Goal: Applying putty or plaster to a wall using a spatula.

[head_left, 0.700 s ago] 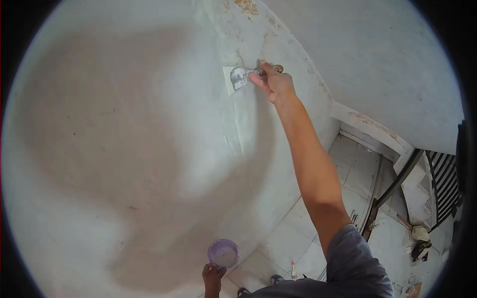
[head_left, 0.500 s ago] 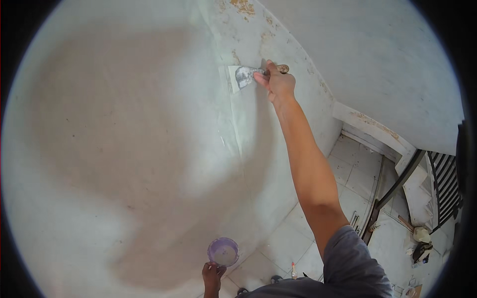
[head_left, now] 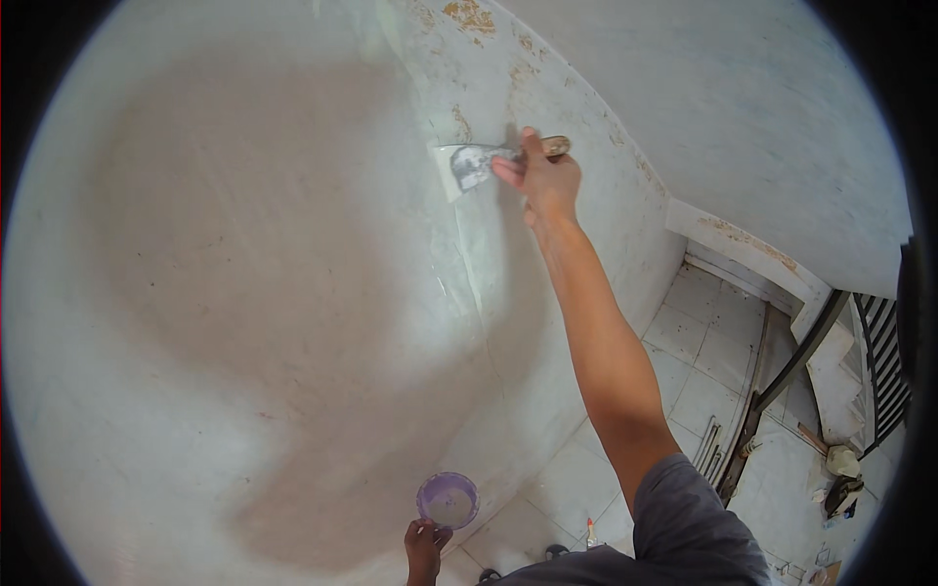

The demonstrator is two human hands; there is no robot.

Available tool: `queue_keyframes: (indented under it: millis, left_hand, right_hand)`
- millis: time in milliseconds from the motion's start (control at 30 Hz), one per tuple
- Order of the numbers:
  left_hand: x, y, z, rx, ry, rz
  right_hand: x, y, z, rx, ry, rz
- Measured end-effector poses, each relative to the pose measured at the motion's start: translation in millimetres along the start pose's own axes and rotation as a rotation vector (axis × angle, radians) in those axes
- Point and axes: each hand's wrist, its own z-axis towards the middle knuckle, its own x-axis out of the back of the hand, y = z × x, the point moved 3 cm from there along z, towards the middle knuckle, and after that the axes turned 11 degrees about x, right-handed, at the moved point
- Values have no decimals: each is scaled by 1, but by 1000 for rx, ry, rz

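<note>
My right hand (head_left: 549, 181) grips a putty knife (head_left: 473, 166) by its wooden handle, arm stretched up and away. White filler coats the blade, whose wide edge lies against the pale wall (head_left: 293, 244). A thin raised streak of filler (head_left: 469, 269) runs down the wall below the blade. Low in the view, my left hand (head_left: 426, 543) pinches the rim of a round purple tub (head_left: 448, 501), which has whitish paste inside. The tub is held close to the wall.
Brownish peeled patches (head_left: 469, 16) mark the wall's upper edge. To the right are a tiled floor (head_left: 689, 317), a dark metal railing (head_left: 884, 342), and some metal rods (head_left: 711, 449). A brush (head_left: 591, 530) with a red-and-white handle shows near my feet, and loose items (head_left: 842, 479) lie farther right.
The putty knife has slid slightly down along the wall, its blade turning a little. My left hand still holds the tub, and the whole view has shifted slightly.
</note>
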Motion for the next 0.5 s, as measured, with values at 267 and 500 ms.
queue_keyframes:
  millis: [267, 500]
  left_hand:
    - [-22, 7, -20, -1, 35, -11]
    - [-37, 10, -35, -17, 67, -37]
  right_hand:
    - [28, -38, -11, 297, -170, 82]
    - [57, -56, -51, 350, -361, 198]
